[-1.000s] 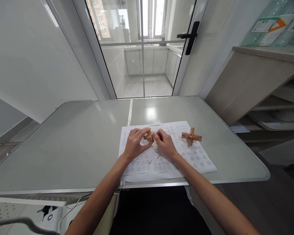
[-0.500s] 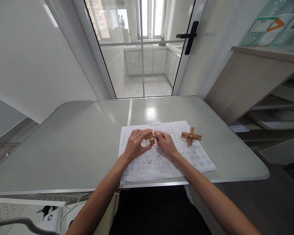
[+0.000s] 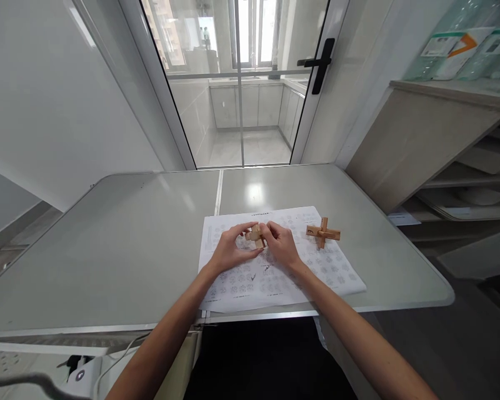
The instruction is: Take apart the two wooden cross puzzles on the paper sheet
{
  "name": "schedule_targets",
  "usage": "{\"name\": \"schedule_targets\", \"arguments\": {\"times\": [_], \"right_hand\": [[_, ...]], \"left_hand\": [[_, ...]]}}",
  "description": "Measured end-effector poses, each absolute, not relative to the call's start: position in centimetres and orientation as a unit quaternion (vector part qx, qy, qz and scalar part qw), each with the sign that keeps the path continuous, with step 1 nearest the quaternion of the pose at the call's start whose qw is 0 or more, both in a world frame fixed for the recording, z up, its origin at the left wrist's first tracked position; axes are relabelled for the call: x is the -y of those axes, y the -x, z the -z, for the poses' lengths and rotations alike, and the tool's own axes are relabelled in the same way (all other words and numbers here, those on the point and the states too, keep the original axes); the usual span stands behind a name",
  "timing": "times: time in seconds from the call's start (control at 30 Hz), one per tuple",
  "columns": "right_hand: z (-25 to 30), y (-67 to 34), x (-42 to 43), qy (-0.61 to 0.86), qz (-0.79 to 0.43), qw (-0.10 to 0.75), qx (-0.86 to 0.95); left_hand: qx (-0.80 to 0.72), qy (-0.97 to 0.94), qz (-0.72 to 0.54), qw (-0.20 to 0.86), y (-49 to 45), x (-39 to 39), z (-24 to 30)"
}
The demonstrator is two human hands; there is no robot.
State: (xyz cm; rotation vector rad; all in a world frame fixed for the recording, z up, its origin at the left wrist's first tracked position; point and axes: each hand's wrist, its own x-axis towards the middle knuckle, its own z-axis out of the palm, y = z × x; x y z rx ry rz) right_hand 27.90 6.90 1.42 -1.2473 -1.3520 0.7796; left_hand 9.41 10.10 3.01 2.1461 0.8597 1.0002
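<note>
Both hands meet over a printed paper sheet (image 3: pixel 275 278) on the grey table (image 3: pixel 120 244). My left hand (image 3: pixel 230 248) and my right hand (image 3: pixel 282 244) each pinch a small wooden puzzle piece assembly (image 3: pixel 256 234) held between them just above the sheet. Its blocks cross one another, and the fingers hide part of it. A second wooden cross-shaped puzzle (image 3: pixel 323 233) lies on the sheet's right part, a short way right of my right hand, untouched.
A glass sliding door (image 3: pixel 241 83) with a black handle (image 3: pixel 320 62) stands behind the table. Wooden shelves (image 3: pixel 454 161) with papers rise at the right. Cables and a white device (image 3: pixel 83 369) lie below the table's near left edge.
The wooden piece has been turned slightly between my fingers. Both hands stay at the same spot, and the view has shifted a little to the left.
</note>
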Motion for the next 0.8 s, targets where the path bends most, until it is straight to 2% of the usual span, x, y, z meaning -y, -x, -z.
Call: {"name": "schedule_targets", "arguments": {"times": [0.3, 0.5, 0.6, 0.8], "right_hand": [[-0.9, -28.1, -7.2, 0.499, -0.389, 0.569, 0.525], [-1.3, -27.9, -7.4, 0.431, -0.510, 0.507, 0.545], [-1.5, -28.0, -7.4, 0.408, -0.550, 0.481, 0.547], [-1.5, -28.2, -7.3, 0.396, -0.573, 0.484, 0.530]], "left_hand": [[-0.308, -0.756, -0.381, 0.434, -8.8, -11.2, -2.7], [-0.273, -0.708, -0.403, 0.512, -8.3, -12.1, -1.9], [-0.271, -0.701, -0.404, 0.521, -8.3, -12.2, -1.8], [-0.272, -0.706, -0.399, 0.518, -8.2, -12.3, -1.6]]}}
